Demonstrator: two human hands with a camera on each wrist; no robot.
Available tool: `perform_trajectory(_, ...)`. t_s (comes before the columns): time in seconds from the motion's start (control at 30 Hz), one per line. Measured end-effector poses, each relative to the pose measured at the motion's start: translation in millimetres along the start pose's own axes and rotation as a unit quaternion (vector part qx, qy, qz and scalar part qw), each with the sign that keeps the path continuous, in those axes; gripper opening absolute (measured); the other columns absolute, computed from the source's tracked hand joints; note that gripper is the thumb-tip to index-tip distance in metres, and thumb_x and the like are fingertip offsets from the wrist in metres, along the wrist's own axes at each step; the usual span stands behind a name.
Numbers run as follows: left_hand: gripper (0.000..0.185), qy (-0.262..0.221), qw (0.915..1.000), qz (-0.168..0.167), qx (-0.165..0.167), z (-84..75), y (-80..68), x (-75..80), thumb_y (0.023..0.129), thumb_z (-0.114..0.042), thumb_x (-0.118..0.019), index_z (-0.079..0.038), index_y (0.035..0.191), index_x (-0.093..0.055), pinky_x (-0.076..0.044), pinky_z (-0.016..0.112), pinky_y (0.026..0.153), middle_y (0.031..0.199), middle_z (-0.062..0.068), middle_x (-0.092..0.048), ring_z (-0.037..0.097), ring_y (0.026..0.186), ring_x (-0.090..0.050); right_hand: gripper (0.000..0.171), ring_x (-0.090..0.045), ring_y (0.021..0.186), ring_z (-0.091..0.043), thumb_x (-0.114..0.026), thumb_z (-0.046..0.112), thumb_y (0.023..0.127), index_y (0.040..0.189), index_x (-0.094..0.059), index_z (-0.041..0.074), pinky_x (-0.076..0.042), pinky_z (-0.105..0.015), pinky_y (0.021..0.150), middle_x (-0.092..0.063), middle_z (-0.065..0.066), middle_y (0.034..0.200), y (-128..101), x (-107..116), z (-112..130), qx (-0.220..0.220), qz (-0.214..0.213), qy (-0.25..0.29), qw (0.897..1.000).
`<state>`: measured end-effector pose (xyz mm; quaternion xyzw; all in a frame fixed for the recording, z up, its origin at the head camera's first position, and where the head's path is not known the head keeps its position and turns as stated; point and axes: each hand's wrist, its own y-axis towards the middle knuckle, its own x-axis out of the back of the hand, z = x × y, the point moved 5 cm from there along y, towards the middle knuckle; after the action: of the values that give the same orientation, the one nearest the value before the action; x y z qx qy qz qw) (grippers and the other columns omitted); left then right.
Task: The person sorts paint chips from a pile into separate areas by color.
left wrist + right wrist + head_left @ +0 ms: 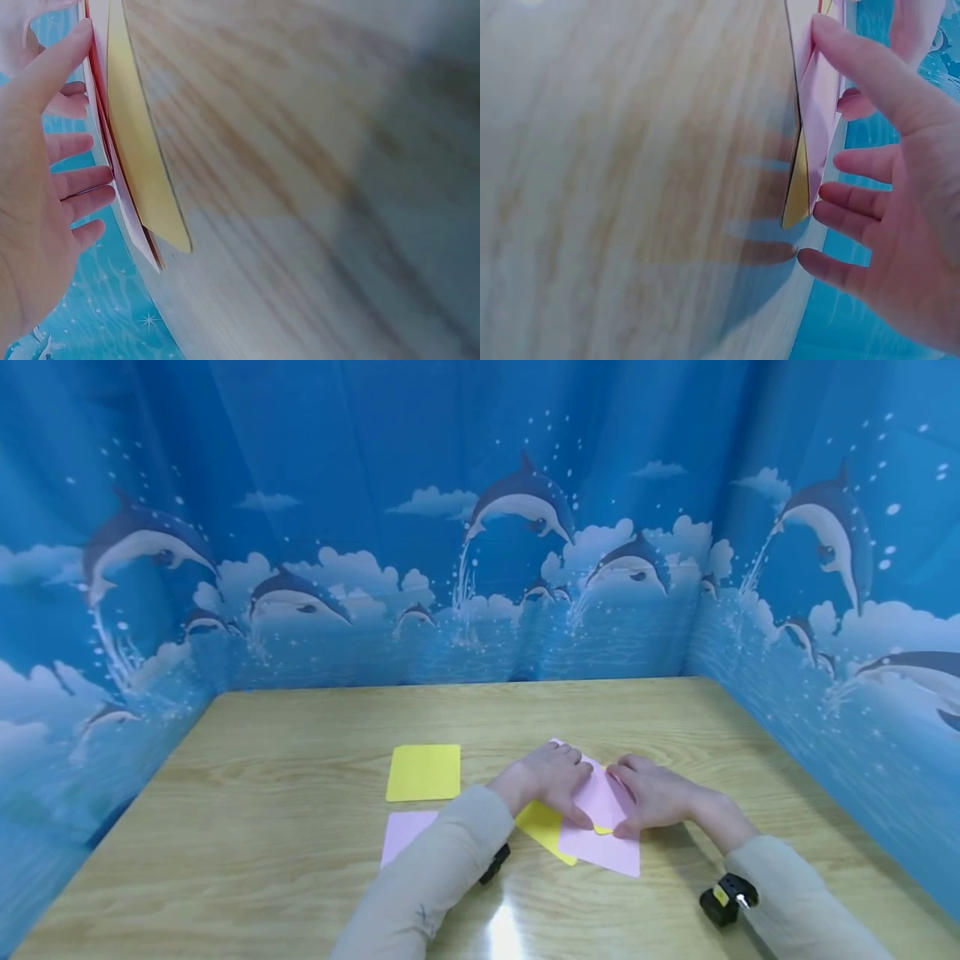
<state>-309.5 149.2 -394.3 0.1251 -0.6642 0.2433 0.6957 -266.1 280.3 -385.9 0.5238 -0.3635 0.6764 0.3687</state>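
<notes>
A pink paper sheet (600, 843) lies on the wooden table (300, 877) over a yellow sheet (546, 828) whose corner sticks out at its left. My left hand (553, 778) rests flat on the pink sheet's left part, fingers straight. My right hand (654, 797) presses on its right part, thumb by a small yellow tip showing through. In the left wrist view the left hand (45, 180) lies against the pink sheet's edge (139, 236) with the yellow sheet (142, 165) beneath. The right wrist view has the right hand (889, 195) on the pink sheet (817, 97).
A separate yellow square (423, 772) lies to the left on the table, with another pink sheet (405, 832) in front of it, partly under my left sleeve. Blue dolphin-print curtains (480, 527) wall the table at the back and both sides.
</notes>
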Motion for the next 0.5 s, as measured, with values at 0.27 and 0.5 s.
perform_trajectory(0.27, 0.081, 0.001, 1.0000, -0.007, -0.003, -0.1, -1.3, -1.9, 0.074, -0.075, -0.050, -0.021, 0.133, -0.046, -0.028, 0.030, 0.102, 0.122, -0.004, -0.048, 0.012, 0.111, -0.042, 0.090, -0.046, 0.094, -0.025, -0.076, 0.053, 0.065, 0.123, -0.048, -0.009, -0.044, -0.039, 0.079, -0.046, -0.016, 0.109, 2.7, 0.0, 0.0, 0.010, 0.003, -0.009, 1.000)
perform_trajectory(0.5, 0.083, -0.007, 1.0000, -0.003, -0.003, 0.9, -1.9, -1.3, 0.075, -0.075, -0.048, -0.021, 0.138, -0.041, -0.024, 0.031, 0.107, 0.134, -0.004, -0.043, 0.014, 0.123, -0.036, 0.092, -0.042, 0.092, -0.023, -0.077, 0.053, 0.063, 0.123, -0.048, -0.010, -0.041, -0.037, 0.077, -0.044, -0.012, 0.104, 5.7, 0.5, -1.0, -0.011, 0.012, -0.003, 1.000)
